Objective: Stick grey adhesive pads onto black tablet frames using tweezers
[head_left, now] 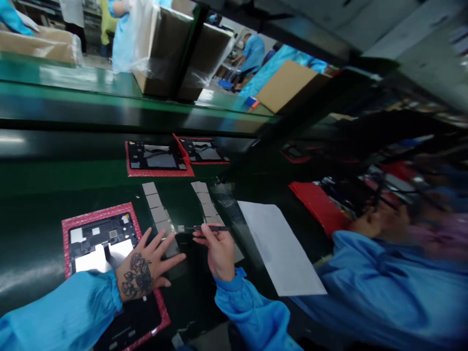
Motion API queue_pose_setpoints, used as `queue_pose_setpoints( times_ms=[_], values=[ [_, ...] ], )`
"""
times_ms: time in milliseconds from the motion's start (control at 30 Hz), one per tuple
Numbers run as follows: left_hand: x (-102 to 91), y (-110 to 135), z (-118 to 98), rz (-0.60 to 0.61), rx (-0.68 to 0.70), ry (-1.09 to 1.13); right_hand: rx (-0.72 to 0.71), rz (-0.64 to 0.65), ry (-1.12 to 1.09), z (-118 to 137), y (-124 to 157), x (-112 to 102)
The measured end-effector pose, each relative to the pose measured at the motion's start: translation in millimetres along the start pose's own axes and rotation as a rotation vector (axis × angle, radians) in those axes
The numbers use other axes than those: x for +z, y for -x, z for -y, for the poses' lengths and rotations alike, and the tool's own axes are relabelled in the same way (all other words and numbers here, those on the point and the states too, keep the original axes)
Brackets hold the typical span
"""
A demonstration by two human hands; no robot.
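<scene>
My left hand [148,268] lies flat with fingers spread, resting on the edge of a red bubble-wrap mat [95,213] that carries an open device back panel [102,241] with black and white parts. Its fingertips reach a strip of grey square pads [157,207] on the dark green bench. My right hand [218,251] is closed in a pinch on black tweezers [208,228], which point left. A small grey pad [180,228] sits at their tip. A second strip of grey pads [204,197] runs just behind that hand.
Two more panels on red mats [158,158] [203,150] lie farther back on the belt. A white sheet [280,246] lies to the right. A co-worker in a blue coat [383,287] sits at the right, blurred. Cardboard boxes [171,48] and other people stand behind.
</scene>
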State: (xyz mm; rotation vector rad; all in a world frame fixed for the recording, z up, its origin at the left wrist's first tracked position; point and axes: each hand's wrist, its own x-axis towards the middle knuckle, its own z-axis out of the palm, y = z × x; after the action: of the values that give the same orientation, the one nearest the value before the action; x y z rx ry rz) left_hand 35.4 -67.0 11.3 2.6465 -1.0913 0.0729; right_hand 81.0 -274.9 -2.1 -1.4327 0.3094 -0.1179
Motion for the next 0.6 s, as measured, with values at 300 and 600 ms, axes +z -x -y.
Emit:
queue_pose_setpoints(
  times_ms=[300, 600],
  values=[
    [-26.3, 109, 53, -0.305, -0.506, -0.215, 0.172, 0.328, -0.034, -17, 33, 130],
    [-5.6, 130, 59, -0.331, -0.553, -0.188, 0.149, 0.391, 0.072, -41, 54, 158]
  ],
)
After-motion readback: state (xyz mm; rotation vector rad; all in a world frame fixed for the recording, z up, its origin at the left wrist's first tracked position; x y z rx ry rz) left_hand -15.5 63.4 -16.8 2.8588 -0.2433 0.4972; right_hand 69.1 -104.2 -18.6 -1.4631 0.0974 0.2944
